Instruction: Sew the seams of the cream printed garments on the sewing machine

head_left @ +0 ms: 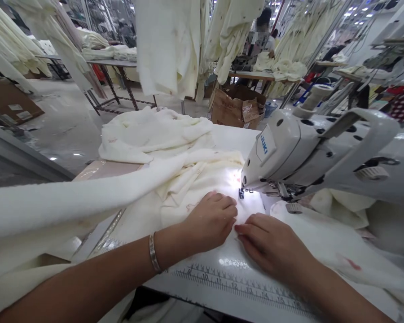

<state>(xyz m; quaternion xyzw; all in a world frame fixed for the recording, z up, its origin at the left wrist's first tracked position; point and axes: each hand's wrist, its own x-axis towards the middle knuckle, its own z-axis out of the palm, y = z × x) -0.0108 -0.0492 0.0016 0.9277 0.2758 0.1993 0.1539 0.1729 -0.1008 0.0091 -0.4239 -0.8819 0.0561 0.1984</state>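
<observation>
Cream fleece fabric (pixel 202 175) with small pinkish prints lies spread and folded over the sewing table, its front edge close to the machine's lit needle area. My left hand (pixel 210 220), with a bracelet at the wrist, is closed on the fabric just left of the presser foot (pixel 241 194). Close beside it, my right hand (pixel 269 240) pinches the fabric edge between thumb and fingers. Both hands are in front of the white JUKI sewing machine (pixel 289 143), whose lamp brightens the cloth under the needle. The exact fabric edge between my fingers is partly hidden.
A printed ruler (pixel 235 285) runs along the table's front edge. More cream cloth (pixel 350 251) lies right of the machine. Beyond the table stand a cardboard box (pixel 227 110) and hanging cream garments (pixel 170 45). A co-worker (pixel 264 33) sits farther back.
</observation>
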